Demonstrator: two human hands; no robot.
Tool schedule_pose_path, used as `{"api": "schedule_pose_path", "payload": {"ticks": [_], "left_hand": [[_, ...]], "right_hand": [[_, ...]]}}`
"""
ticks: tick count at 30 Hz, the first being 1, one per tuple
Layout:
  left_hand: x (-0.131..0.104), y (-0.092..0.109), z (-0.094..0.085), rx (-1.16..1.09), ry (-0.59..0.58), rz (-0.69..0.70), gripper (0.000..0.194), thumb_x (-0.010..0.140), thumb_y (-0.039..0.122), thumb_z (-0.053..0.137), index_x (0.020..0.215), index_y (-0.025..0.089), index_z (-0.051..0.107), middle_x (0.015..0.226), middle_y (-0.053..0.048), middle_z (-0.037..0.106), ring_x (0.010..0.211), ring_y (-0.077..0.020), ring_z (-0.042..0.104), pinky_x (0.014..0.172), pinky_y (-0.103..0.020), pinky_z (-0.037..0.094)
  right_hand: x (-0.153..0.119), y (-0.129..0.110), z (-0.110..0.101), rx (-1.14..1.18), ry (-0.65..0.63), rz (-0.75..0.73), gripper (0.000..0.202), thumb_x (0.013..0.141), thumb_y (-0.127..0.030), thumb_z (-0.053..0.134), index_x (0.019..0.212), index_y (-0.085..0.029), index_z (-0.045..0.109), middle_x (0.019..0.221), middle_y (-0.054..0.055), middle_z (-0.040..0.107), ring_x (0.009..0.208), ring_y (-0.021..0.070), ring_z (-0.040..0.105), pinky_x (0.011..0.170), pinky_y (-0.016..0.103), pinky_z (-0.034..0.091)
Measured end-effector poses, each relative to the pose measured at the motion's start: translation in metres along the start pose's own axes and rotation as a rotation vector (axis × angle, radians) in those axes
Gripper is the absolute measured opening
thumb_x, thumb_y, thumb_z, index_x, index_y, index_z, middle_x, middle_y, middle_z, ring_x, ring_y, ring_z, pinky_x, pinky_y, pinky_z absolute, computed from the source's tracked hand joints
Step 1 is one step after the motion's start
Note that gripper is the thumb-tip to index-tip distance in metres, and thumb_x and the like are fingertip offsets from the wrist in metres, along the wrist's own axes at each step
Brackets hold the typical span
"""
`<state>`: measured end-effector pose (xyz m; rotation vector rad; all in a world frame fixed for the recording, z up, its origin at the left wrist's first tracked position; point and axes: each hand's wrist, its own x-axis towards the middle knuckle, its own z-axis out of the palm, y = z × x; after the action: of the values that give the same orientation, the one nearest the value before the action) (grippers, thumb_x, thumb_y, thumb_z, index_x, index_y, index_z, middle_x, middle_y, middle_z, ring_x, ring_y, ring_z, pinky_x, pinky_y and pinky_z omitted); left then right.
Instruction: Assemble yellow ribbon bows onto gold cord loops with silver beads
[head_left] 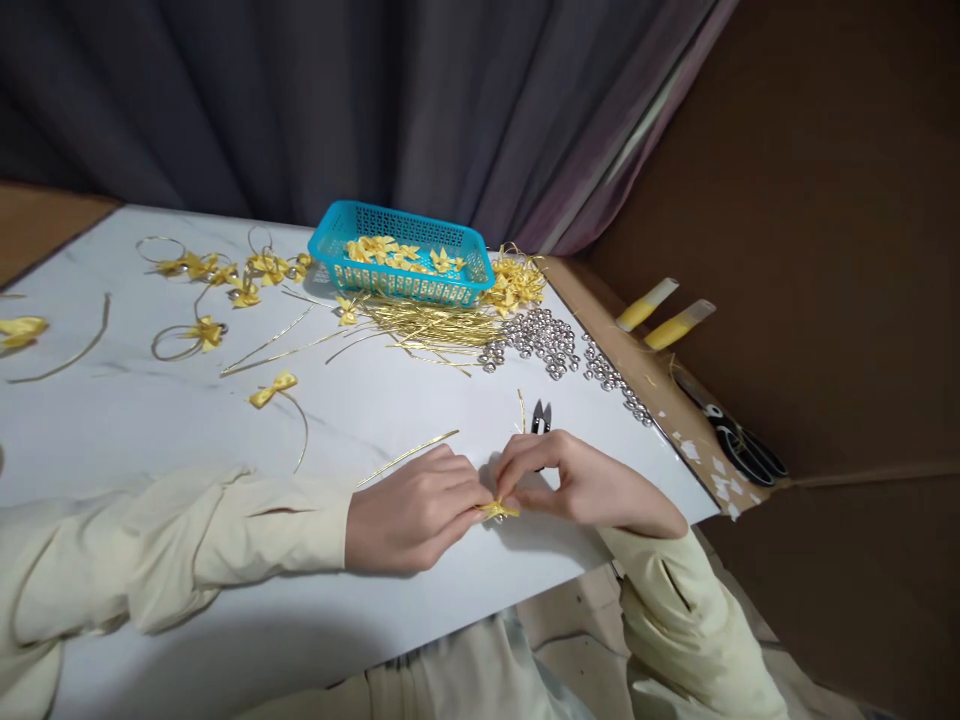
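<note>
Near the front edge of the white table, my left hand (420, 512) pinches the left side of a small yellow ribbon bow (498, 510). My right hand (559, 478) meets it from the right, thumb and forefinger closed on the same bow. A bit of silver shows under the bow. Black snips (541, 417) lie just beyond my right hand, beside a short gold tie (522, 410). A longer gold tie (409, 457) rests beyond my left hand. Further left lies a finished-looking bow (274, 389) with a curved tie.
A blue basket (401, 283) holding yellow bows stands at the back. Before it lie gold ties (435, 325) and silver rings (544, 340). Several bows with ties (208, 333) spread left. On the right brown ledge are two yellow-filled tubes (679, 325) and black scissors (742, 445).
</note>
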<state>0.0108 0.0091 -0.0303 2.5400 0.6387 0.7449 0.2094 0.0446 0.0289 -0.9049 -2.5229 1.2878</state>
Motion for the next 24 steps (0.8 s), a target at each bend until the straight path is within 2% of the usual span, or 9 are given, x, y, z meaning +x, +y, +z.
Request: {"api": "schedule_pose_path", "payload": {"ticks": [5,9,13,17,24], "left_hand": [[-0.001,0.0,0.002,0.082,0.067,-0.046,0.021,0.091,0.014,0.035,0.094,0.012,0.056,0.078,-0.006,0.06,0.076,-0.017,0.052,0.074,-0.032,0.036],[-0.001,0.0,0.002,0.064,0.108,-0.099,0.019,0.091,0.015,0.036,0.092,0.014,0.055,0.08,-0.005,0.06,0.078,-0.0166,0.052,0.074,-0.032,0.035],[0.001,0.001,0.002,0.003,0.133,-0.179,0.016,0.092,0.015,0.037,0.091,0.015,0.053,0.081,-0.004,0.061,0.08,-0.0162,0.054,0.076,-0.032,0.034],[0.002,0.001,0.002,-0.025,0.158,-0.231,0.015,0.091,0.014,0.038,0.091,0.015,0.053,0.083,-0.004,0.062,0.08,-0.016,0.055,0.076,-0.033,0.034],[0.003,0.001,0.002,-0.049,0.153,-0.241,0.014,0.09,0.015,0.039,0.087,0.016,0.053,0.079,-0.003,0.063,0.076,-0.0154,0.056,0.075,-0.032,0.035]], "right_hand": [[-0.013,-0.008,0.023,-0.143,0.333,0.111,0.016,0.075,-0.006,0.055,0.075,-0.017,0.066,0.079,0.004,0.067,0.075,0.016,0.061,0.071,0.03,0.047],[-0.016,-0.007,0.045,-0.298,0.603,0.036,0.013,0.077,-0.008,0.053,0.078,-0.018,0.063,0.085,0.005,0.063,0.084,0.0187,0.059,0.075,0.035,0.044],[-0.012,-0.006,0.063,-0.524,0.819,-0.057,0.013,0.077,-0.006,0.052,0.081,-0.017,0.059,0.091,0.008,0.06,0.104,0.026,0.05,0.083,0.043,0.037],[-0.01,-0.009,0.075,-0.634,0.931,-0.068,0.018,0.077,-0.004,0.053,0.087,-0.017,0.059,0.097,0.009,0.059,0.112,0.0301,0.044,0.086,0.047,0.033],[-0.007,-0.006,0.074,-0.652,0.993,-0.059,0.015,0.078,-0.006,0.054,0.085,-0.018,0.059,0.095,0.008,0.06,0.112,0.0293,0.044,0.087,0.048,0.034]]}}
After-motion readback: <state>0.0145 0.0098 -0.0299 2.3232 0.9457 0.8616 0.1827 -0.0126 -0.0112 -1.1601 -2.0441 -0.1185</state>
